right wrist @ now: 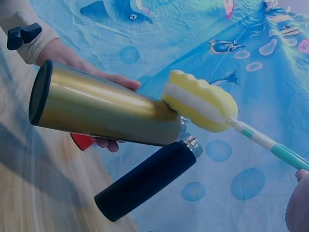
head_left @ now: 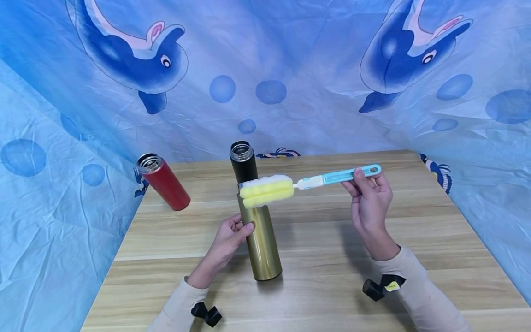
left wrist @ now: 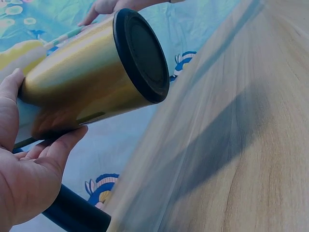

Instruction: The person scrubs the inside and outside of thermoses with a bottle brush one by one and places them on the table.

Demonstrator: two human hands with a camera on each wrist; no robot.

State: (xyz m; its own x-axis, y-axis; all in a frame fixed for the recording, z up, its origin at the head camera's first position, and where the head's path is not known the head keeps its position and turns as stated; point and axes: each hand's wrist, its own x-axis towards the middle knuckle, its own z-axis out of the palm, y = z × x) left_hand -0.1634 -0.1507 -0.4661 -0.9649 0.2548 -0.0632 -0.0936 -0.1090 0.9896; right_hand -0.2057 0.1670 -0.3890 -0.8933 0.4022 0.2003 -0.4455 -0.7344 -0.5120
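A gold thermos (head_left: 263, 249) is held by my left hand (head_left: 226, 240), thumb on one side and fingers behind. It tilts above the table, its dark base (left wrist: 145, 58) facing the left wrist camera. My right hand (head_left: 371, 207) pinches the blue and white handle (head_left: 344, 176) of a bottle brush near its end. The brush's yellow and white sponge head (right wrist: 203, 101) lies outside the gold thermos, close by its metal mouth (right wrist: 182, 128). In the head view the sponge hides that mouth; I cannot tell whether they touch.
Behind the gold thermos stands an open black thermos (head_left: 244, 168). An open red thermos (head_left: 168, 186) stands at the back left of the wooden table (head_left: 415, 221). A blue sheet with dolphins (head_left: 298, 60) hangs around the table's back and sides.
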